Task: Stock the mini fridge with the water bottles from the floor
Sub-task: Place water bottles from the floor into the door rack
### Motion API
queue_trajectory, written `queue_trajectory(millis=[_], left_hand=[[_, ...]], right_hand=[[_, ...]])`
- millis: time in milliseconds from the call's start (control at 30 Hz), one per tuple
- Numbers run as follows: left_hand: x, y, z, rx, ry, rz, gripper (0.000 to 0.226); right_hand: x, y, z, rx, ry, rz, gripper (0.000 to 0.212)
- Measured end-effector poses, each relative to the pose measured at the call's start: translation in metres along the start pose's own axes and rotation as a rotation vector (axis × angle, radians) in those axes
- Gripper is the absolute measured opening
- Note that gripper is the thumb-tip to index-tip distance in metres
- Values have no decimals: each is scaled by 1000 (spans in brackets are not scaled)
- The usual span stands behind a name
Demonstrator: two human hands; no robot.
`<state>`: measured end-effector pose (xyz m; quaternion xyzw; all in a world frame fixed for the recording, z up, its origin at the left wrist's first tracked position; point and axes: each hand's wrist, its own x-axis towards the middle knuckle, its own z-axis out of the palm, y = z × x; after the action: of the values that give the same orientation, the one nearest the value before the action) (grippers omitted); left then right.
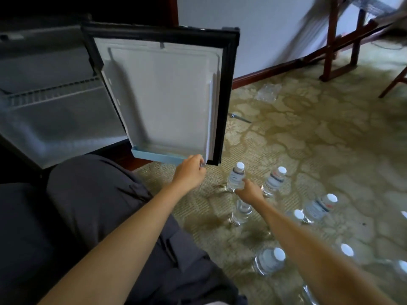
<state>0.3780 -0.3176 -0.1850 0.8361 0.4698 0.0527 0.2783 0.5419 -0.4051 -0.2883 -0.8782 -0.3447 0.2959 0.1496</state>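
The mini fridge (50,119) stands open at the left, its white inside and wire shelf (52,93) bare. Its door (163,93) swings out toward me, with a pale blue door shelf (154,156) at the bottom. My left hand (190,171) grips the door's lower corner. Several clear water bottles with white caps stand on the patterned carpet to the right. My right hand (247,191) reaches to the nearest upright bottle (235,177), fingers touching its side; a full grip is not clear. Another bottle (274,180) stands just right of it.
My knee in dark trousers (92,194) fills the lower left, in front of the fridge. Crumpled clear plastic wrap (267,92) lies near the red baseboard. Wooden furniture legs (339,53) stand at the upper right. A small dark object (239,117) lies on the carpet behind the door.
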Motion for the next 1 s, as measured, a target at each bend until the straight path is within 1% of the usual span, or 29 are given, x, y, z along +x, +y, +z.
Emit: queue_trajectory(millis=[67, 133, 233, 300, 367, 400, 533, 600, 667, 700, 733, 800, 833, 867, 1000], left_hand=[[7, -13, 11, 28, -67, -45, 25], [13, -20, 17, 53, -138, -61, 23], [21, -24, 21, 69, -217, -27, 23], [24, -26, 22, 78, -254, -15, 24], [27, -29, 23, 78, -297, -21, 24], [29, -30, 24, 75, -313, -25, 23], [33, -30, 22, 55, -366, -15, 23], [33, -30, 20, 60, -412, -10, 25], [36, -29, 17, 76, -473, -3, 19], [38, -29, 15, 79, -508, -8, 21], [39, -28, 12, 73, -538, -11, 31], [42, -27, 4, 50, -570, -23, 64], [43, -27, 0, 31, -569, -23, 75], [45, -26, -5, -1, -553, -16, 79], [55, -27, -30, -156, -430, 28, 65]], right_hand=[[10, 10, 15, -116, -68, 38, 55], [15, 16, 25, -217, -108, 91, 49], [18, 24, 39, -266, -80, 165, 39], [21, 28, 46, -249, -27, 162, 43], [22, 29, 47, -222, 21, 113, 48], [22, 28, 46, -206, 33, 88, 47], [21, 19, 40, -118, 66, 12, 34], [19, 8, 33, -66, 93, -19, 33], [17, -11, 20, 4, 102, -81, 32], [16, -22, 12, 49, 99, -117, 31], [14, -35, 3, 90, 90, -158, 29], [9, -61, -17, 169, 62, -244, 23], [6, -75, -27, 216, 36, -287, 20], [3, -89, -38, 266, 1, -335, 18], [-7, -144, -75, 360, -71, -516, 21]])
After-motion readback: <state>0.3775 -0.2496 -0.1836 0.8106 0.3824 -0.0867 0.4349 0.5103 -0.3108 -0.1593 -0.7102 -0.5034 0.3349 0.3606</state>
